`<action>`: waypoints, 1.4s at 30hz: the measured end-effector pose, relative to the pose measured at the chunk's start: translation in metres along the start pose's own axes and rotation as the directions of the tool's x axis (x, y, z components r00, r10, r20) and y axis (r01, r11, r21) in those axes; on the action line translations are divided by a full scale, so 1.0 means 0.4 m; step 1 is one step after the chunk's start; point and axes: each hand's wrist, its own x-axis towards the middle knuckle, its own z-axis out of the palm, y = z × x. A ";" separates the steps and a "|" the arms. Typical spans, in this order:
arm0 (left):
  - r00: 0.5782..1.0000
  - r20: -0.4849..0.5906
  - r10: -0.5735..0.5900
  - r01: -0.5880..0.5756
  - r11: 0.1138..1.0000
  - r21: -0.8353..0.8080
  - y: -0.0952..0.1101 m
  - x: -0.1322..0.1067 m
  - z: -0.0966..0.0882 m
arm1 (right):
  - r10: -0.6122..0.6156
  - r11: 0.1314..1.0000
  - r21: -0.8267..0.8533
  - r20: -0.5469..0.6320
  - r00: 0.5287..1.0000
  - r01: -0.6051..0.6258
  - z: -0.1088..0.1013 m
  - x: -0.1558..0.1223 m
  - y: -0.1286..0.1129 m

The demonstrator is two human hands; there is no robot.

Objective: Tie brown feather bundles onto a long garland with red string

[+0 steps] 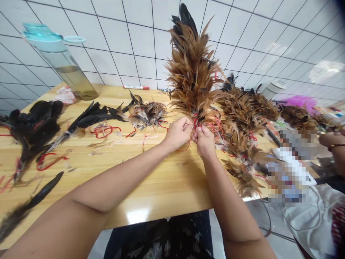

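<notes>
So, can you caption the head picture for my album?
Left hand and right hand pinch at red string beneath a brown feather bundle.

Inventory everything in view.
Table: 1, light wood, centre
Tiled wall: 1, white, behind
Tall feather bundle: 1, brown, black tip, centre
Brown bundles: several, brown, right
Black bundles: 2+, black, left
Loose feather: 1, black, front left
Feather clump: 1, mottled, middle
Red strings: many, red, scattered
Bottle: 1, clear, turquoise lid, back left
Marker: 1, white, red, back
Wad: 1, pinkish, beside bottle
Magenta item: 1, right
Co-worker's hand: 1, far right
Left hand: 1, bare, tall bundle's base
Right hand: 1, bare, same place
</notes>
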 end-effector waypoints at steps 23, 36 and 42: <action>0.921 0.389 0.000 0.126 0.946 -0.300 -0.033 0.036 -0.046 | 0.229 0.948 0.229 -0.003 0.973 -0.222 -0.084 0.003 -0.110; 0.876 0.091 0.475 -0.454 0.744 0.491 -0.032 0.037 -0.080 | 0.207 0.952 0.237 -0.036 0.978 -0.193 -0.133 0.019 -0.131; 0.717 0.553 0.425 -0.665 0.654 0.360 0.011 -0.031 0.046 | 0.173 0.948 0.277 -0.040 0.984 -0.156 -0.166 0.029 -0.137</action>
